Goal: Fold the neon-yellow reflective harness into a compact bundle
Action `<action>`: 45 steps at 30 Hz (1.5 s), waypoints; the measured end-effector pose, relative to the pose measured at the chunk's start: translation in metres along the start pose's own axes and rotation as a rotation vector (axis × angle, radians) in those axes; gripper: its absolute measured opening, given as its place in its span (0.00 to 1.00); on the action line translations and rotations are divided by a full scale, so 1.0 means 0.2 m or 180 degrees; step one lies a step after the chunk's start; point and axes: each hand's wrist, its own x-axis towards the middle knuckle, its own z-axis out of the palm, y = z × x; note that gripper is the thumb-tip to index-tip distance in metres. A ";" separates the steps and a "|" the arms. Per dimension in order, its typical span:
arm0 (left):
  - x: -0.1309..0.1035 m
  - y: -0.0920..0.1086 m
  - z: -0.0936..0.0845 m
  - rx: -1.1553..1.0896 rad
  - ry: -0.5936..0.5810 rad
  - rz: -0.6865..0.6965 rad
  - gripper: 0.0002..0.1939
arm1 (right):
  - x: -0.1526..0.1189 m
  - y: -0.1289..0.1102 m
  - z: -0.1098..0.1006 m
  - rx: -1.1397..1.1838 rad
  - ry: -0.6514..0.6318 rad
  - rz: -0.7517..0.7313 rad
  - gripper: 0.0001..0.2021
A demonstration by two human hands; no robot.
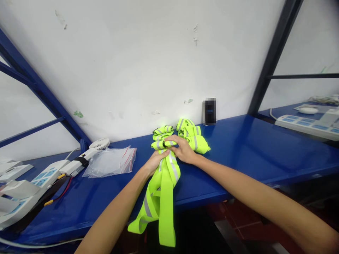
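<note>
"Fluorescent yellow-green fabric strap with silver reflective stripes (166, 197): where is it, and what lies left of it?"

"Mid-view, at the front of a glossy blue table (238, 151), its loops hanging past the edge. Far left, a long white power strip with blue socket faces (43, 177); then red and black wires with yellow plugs (67, 189) and a white round-headed handheld fan (100, 144)."

"Any containers?"

"Clear plastic bags with red seal lines (111, 161), stacked flat beside the fan. I can't tell whether something thin is inside."

"And the hands?"

"Left hand (155, 163) is closed on the strap, thumb pressed to the cloth. Beyond sits a small rolled bundle of matching fabric (163, 131). Right hand (184, 150) grips the strap's gathered top, fingers curled over, near a small black clip (164, 144)."

"Further right?"

"A larger matching bundle (198, 141), a blurred dark upright block (209, 112) by the white wall (145, 70), and, past a black post (275, 53), another white power strip (309, 125)."
</note>
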 end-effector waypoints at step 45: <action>-0.02 0.04 -0.01 0.1005 -0.0365 -0.0066 0.28 | 0.08 -0.08 -0.07 0.2225 0.0122 0.1959 0.29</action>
